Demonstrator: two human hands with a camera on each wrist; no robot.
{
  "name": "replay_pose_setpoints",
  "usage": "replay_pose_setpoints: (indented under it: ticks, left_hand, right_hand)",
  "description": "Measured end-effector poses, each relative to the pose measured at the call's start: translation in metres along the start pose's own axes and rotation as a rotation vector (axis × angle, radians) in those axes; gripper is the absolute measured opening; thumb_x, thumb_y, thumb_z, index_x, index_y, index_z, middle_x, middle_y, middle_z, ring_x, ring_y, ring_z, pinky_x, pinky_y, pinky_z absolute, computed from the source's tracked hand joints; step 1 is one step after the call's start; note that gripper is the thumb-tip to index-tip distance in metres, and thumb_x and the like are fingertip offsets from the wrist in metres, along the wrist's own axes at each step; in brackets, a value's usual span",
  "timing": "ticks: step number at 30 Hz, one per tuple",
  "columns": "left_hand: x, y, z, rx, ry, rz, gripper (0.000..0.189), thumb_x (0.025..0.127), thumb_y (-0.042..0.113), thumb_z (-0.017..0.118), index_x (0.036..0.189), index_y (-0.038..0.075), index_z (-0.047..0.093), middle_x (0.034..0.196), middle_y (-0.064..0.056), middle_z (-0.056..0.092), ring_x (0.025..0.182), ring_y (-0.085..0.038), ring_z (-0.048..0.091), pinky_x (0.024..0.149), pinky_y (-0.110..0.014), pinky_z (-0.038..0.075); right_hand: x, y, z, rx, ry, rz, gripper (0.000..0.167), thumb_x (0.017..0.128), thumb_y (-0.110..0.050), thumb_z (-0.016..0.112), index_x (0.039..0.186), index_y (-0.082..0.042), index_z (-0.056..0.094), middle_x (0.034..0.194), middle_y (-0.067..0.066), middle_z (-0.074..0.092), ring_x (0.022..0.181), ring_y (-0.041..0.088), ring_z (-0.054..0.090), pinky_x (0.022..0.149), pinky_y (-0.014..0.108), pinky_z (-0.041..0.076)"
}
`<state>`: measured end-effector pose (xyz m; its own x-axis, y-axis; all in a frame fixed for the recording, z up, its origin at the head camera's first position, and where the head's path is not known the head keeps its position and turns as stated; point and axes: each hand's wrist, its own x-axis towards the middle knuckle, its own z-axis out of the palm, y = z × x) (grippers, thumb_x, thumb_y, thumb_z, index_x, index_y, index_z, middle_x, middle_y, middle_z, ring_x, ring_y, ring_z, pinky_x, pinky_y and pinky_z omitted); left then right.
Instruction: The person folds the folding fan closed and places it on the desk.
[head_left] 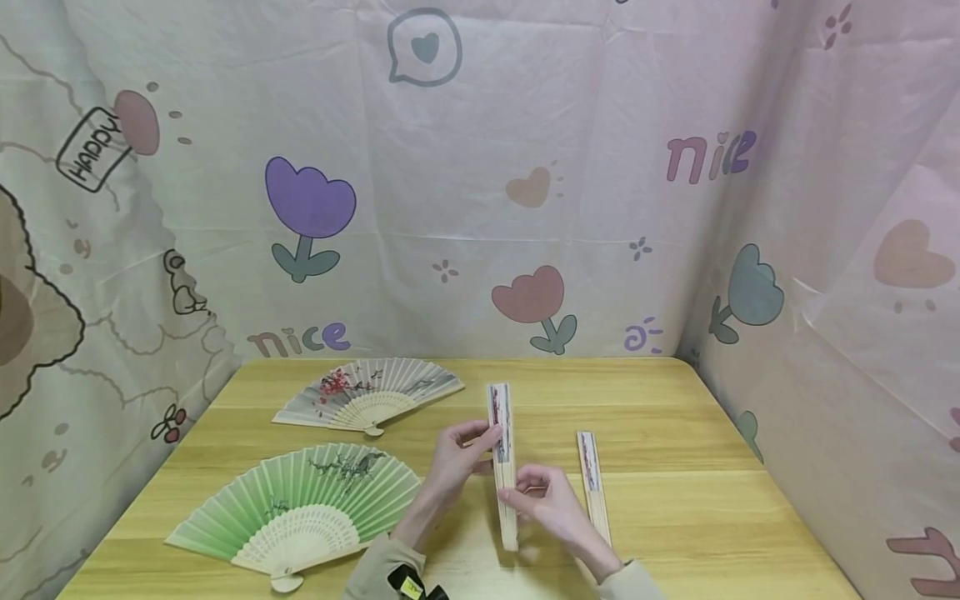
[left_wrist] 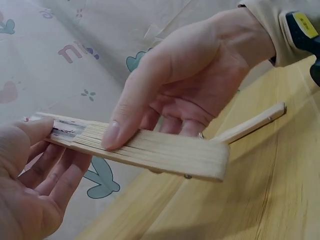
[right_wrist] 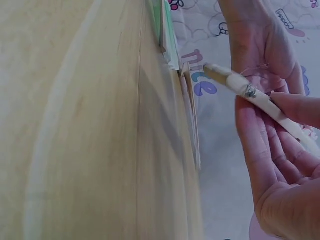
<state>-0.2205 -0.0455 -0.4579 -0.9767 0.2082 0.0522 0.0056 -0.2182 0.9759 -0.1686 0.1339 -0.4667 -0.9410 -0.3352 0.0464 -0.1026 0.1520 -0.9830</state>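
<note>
A folded hand fan (head_left: 505, 473) stands roughly lengthwise between both hands, its printed end pointing away and its pale rib end close to me. My left hand (head_left: 453, 457) pinches the printed part between thumb and fingers. Lower down, my right hand (head_left: 549, 502) grips the bare ribs, with its thumb lying across them in the left wrist view. The metal rivet (right_wrist: 250, 91) shows near the fan's end in the right wrist view. To the right of the hands, a second folded fan (head_left: 590, 467) lies on the table, partly covered by the right hand and wrist.
A spread green fan (head_left: 375, 483) with a dark branch print lies front left on the wooden table (head_left: 690, 517). Behind it rests a spread grey fan (head_left: 300, 408) with red blossoms. Printed cloth (head_left: 450, 167) hangs behind and at both sides.
</note>
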Motion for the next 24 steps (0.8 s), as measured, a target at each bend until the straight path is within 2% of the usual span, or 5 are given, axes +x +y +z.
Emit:
replay_pose_setpoints:
  ticks: [5, 12, 15, 20, 24]
  left_hand:
    - [0.0006, -0.0005, 0.0011, 0.010, 0.020, 0.004, 0.037, 0.093, 0.014, 0.071, 0.116, -0.014, 0.064, 0.100, -0.004, 0.069, 0.087, -0.014, 0.068, 0.081, -0.043, 0.067]
    - [-0.0012, 0.0024, 0.0022, 0.081, -0.006, 0.004, 0.037, 0.096, 0.017, 0.067, 0.117, -0.013, 0.064, 0.104, -0.013, 0.069, 0.086, -0.015, 0.068, 0.080, -0.037, 0.067]
    - [-0.0010, 0.0027, 0.0024, 0.106, -0.019, 0.007, 0.036, 0.098, 0.018, 0.065, 0.117, -0.013, 0.063, 0.105, -0.015, 0.070, 0.087, -0.015, 0.068, 0.080, -0.036, 0.067]
    - [-0.0010, 0.0027, 0.0013, 0.085, -0.044, -0.001, 0.039, 0.097, 0.020, 0.066, 0.119, -0.013, 0.061, 0.105, -0.012, 0.069, 0.088, -0.015, 0.068, 0.081, -0.037, 0.067]
    - [-0.0004, 0.0020, 0.0000, 0.065, -0.054, -0.008, 0.039, 0.097, 0.019, 0.067, 0.118, -0.014, 0.061, 0.102, -0.007, 0.068, 0.087, -0.014, 0.067, 0.080, -0.037, 0.067]
  right_hand:
    - [-0.0003, -0.0028, 0.0008, 0.001, 0.030, 0.031, 0.026, 0.088, -0.011, 0.075, 0.095, 0.011, 0.064, 0.084, 0.009, 0.069, 0.069, 0.008, 0.065, 0.066, 0.029, 0.066]
    - [-0.0008, -0.0037, 0.0002, -0.071, 0.029, 0.007, 0.024, 0.086, -0.009, 0.076, 0.086, 0.010, 0.062, 0.078, 0.010, 0.068, 0.063, 0.007, 0.064, 0.064, 0.039, 0.067]
    - [-0.0010, -0.0041, -0.0001, -0.083, 0.029, 0.002, 0.023, 0.086, -0.009, 0.076, 0.085, 0.009, 0.062, 0.078, 0.011, 0.068, 0.063, 0.007, 0.064, 0.064, 0.039, 0.067]
    - [-0.0011, -0.0048, -0.0004, -0.095, 0.023, -0.007, 0.024, 0.086, -0.009, 0.076, 0.083, 0.010, 0.060, 0.076, 0.008, 0.067, 0.063, 0.007, 0.064, 0.064, 0.039, 0.067]
    - [-0.0008, -0.0036, -0.0011, -0.064, 0.002, -0.007, 0.025, 0.087, -0.008, 0.076, 0.085, 0.011, 0.060, 0.076, 0.005, 0.066, 0.065, 0.008, 0.067, 0.066, 0.040, 0.067]
